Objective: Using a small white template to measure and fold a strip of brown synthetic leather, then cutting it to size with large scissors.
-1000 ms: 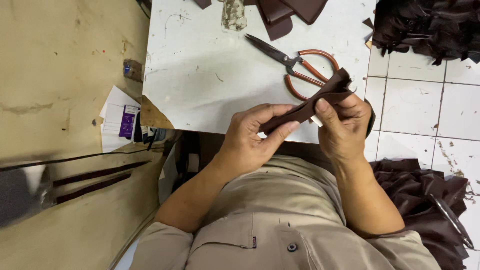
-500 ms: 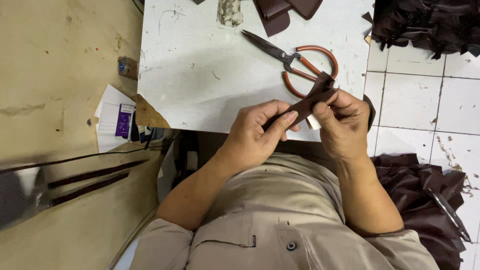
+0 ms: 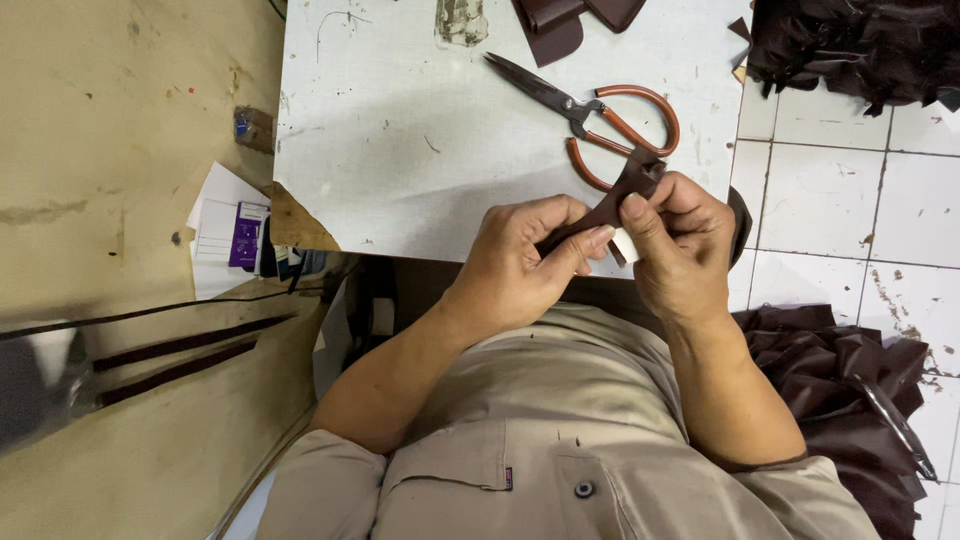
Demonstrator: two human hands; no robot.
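Note:
Both my hands hold a narrow dark brown leather strip (image 3: 612,205) over the near edge of a white work table (image 3: 400,130). My left hand (image 3: 520,262) pinches its lower end between thumb and fingers. My right hand (image 3: 678,245) grips the upper end, with a small white piece showing under its thumb. Just beyond my right hand lie large scissors (image 3: 600,118) with orange-brown handles, blades pointing left.
Dark brown leather pieces (image 3: 565,20) lie at the table's far edge. Heaps of dark brown scraps sit on the white tiled floor at top right (image 3: 850,45) and lower right (image 3: 850,390). A tan board (image 3: 120,130) and papers (image 3: 225,230) are to the left.
My hands have drawn closer together along the strip, so less of it shows between them. The view has shifted slightly toward the table.

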